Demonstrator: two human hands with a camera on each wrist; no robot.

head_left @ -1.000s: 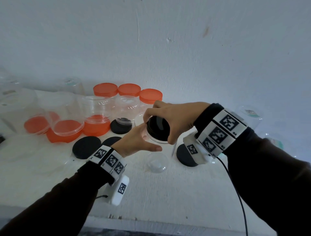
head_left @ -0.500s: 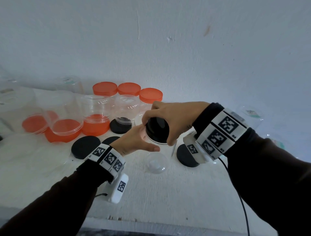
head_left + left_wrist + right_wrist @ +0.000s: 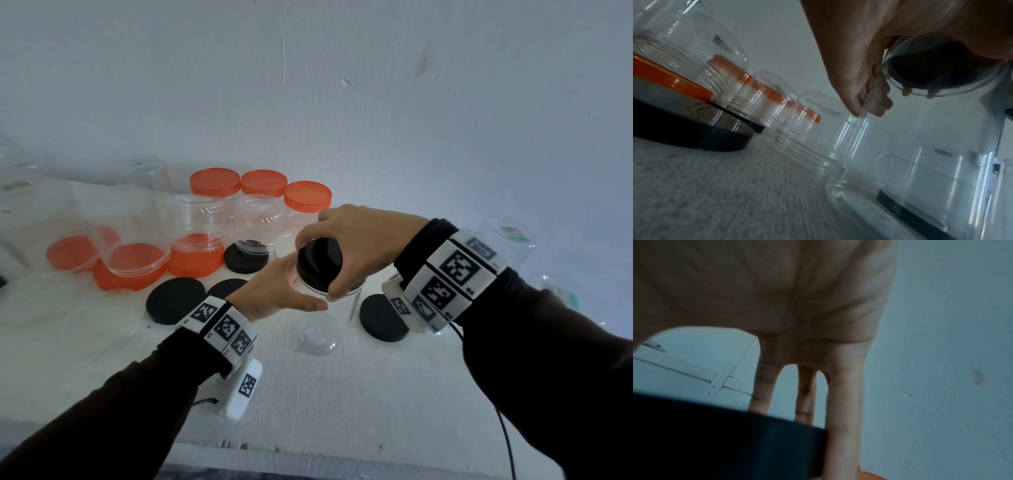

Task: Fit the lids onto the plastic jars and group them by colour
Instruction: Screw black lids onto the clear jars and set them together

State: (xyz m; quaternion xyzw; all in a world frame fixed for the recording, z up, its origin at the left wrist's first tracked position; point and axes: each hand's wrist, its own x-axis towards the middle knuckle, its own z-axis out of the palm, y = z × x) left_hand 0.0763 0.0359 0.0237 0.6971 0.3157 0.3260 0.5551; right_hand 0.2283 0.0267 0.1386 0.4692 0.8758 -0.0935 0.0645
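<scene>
A clear plastic jar (image 3: 317,337) is held above the white table, a little tilted. My left hand (image 3: 274,291) grips its side, thumb toward me. A black lid (image 3: 317,262) sits on the jar's mouth, and my right hand (image 3: 356,240) grips it from above with curled fingers around its rim. In the left wrist view the jar (image 3: 941,69) shows from below, dark with the lid behind it. The right wrist view has the black lid (image 3: 725,443) under my fingers (image 3: 842,402).
Three orange-lidded jars (image 3: 262,181) stand at the back by the wall. Upturned clear jars rest on orange lids (image 3: 195,255) and on a black lid (image 3: 246,258). Loose black lids (image 3: 174,299) (image 3: 382,317) lie beside my hands. More clear jars (image 3: 507,240) stand at right.
Both hands keep their hold on the jar and black lid at the same spot. Nothing else on the table has moved.
</scene>
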